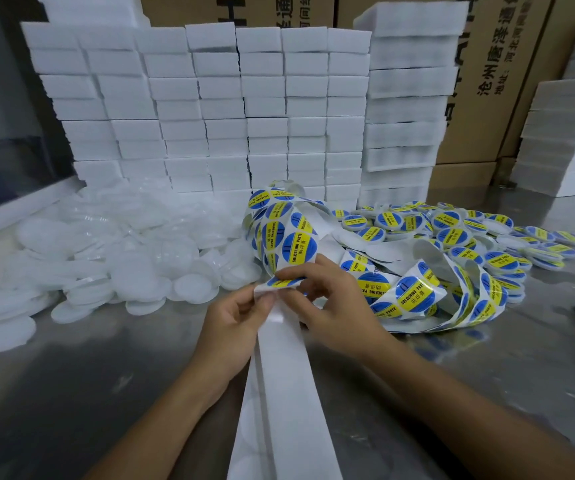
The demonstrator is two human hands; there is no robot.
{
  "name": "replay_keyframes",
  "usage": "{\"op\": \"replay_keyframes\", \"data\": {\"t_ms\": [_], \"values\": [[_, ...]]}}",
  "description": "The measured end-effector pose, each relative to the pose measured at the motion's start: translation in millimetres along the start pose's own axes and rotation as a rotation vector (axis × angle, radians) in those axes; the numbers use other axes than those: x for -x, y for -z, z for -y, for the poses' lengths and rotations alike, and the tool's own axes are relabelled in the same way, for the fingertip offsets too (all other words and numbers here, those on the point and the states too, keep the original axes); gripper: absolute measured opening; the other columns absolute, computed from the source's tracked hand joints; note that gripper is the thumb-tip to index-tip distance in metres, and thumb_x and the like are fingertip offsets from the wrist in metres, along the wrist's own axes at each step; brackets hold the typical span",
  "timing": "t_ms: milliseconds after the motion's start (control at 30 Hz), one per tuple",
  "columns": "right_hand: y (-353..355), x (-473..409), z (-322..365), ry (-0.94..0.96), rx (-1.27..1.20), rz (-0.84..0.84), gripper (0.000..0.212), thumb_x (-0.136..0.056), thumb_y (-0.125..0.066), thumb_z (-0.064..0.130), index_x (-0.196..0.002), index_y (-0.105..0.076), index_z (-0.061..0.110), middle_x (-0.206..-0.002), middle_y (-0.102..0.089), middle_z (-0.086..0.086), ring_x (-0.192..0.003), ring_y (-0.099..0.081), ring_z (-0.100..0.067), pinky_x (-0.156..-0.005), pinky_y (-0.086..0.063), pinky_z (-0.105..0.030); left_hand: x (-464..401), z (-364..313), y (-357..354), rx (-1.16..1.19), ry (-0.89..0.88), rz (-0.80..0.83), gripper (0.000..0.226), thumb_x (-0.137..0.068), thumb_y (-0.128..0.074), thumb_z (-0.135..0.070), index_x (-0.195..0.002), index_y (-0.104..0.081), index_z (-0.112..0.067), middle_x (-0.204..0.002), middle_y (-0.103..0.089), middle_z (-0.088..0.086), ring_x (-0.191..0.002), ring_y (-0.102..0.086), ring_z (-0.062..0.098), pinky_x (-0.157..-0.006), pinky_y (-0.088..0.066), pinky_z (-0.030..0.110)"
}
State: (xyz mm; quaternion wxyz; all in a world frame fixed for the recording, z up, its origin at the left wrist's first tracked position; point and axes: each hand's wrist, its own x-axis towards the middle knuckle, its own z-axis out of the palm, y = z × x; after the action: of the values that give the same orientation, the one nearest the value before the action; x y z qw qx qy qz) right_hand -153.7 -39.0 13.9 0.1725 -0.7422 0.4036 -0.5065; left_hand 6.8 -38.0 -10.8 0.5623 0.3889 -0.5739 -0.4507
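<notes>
Head view: over the steel table [71, 393], the left hand [230, 323] pinches the white backing strip [282, 375]. The right hand [331, 306] pinches a soldering paste sticker [286, 282] at the strip's top. Sticker coils [417, 292] crowd just right, plain white lids [123, 261] heap left, labelled lids [452, 230] lie far right, and foam blocks [244, 109] are stacked behind.

dim, bluish overhead light, soft glare on the steel table [113, 368], wide-angle bending and blur at the edges

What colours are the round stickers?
Stickers on the strip: blue with a yellow band; head view.
</notes>
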Motion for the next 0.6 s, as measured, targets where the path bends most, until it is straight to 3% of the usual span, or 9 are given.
{"op": "replay_keyframes", "data": {"t_ms": [133, 300, 433, 533, 600], "values": [[2.3, -1.0, 1.9, -0.063, -0.051, -0.020, 0.015, -0.087, -0.073, 0.019, -0.101, -0.074, 0.024, -0.092, -0.061, 0.003, -0.078, -0.068, -0.008, -0.073, -0.056, -0.033, -0.7, 2.8, 1.2, -0.029, -0.012, -0.001, 0.026, -0.093, -0.059, -0.013, -0.096, -0.077, -0.032, -0.095, -0.077, 0.002, -0.094, -0.072, 0.018, -0.085, -0.054, 0.035], [1.4, -2.6, 3.0, -0.158, -0.141, -0.046, 0.010, -0.087, -0.072, 0.018, -0.095, -0.074, 0.024, -0.096, -0.064, -0.002, -0.074, -0.067, -0.005, -0.066, -0.052, -0.021, -1.7, 5.8, 1.3, -0.123, -0.040, 0.003, 0.022, -0.093, -0.060, -0.013, -0.087, -0.076, -0.026, -0.086, -0.076, 0.001, -0.084, -0.072, 0.016, -0.073, -0.055, 0.029], [-0.1, -2.7, 1.4, -0.236, -0.190, -0.066, 0.008, -0.087, -0.071, 0.015, -0.090, -0.074, 0.022, -0.081, -0.062, 0.001, -0.056, -0.058, 0.000, -0.053, -0.040, -0.011, 0.2, 5.0, 0.1, -0.163, -0.051, 0.024, 0.019, -0.094, -0.059, -0.013, -0.088, -0.075, -0.023, -0.084, -0.076, 0.002, -0.081, -0.072, 0.017, -0.068, -0.057, 0.026], [-0.7, -3.7, -0.4, -0.305, -0.257, -0.115, 0.004, -0.087, -0.071, 0.015, -0.085, -0.073, 0.018, -0.079, -0.064, 0.001, -0.050, -0.053, 0.000, -0.049, -0.036, -0.009, 1.3, 7.0, -0.5, -0.239, -0.097, 0.052, 0.015, -0.096, -0.058, -0.013, -0.091, -0.072, -0.011, -0.083, -0.071, 0.019, -0.083, -0.066, 0.039, -0.071, -0.053, 0.050], [-0.6, -5.9, -1.7, -0.358, -0.284, -0.164, 0.004, -0.086, -0.074, 0.020, -0.085, -0.072, 0.017, -0.087, -0.068, -0.002, -0.055, -0.055, -0.001, -0.049, -0.039, -0.013, 1.9, 7.7, -1.2, -0.276, -0.123, 0.066, 0.018, -0.096, -0.058, -0.015, -0.088, -0.069, -0.004, -0.084, -0.065, 0.030, -0.080, -0.060, 0.049, -0.072, -0.050, 0.058]]}}
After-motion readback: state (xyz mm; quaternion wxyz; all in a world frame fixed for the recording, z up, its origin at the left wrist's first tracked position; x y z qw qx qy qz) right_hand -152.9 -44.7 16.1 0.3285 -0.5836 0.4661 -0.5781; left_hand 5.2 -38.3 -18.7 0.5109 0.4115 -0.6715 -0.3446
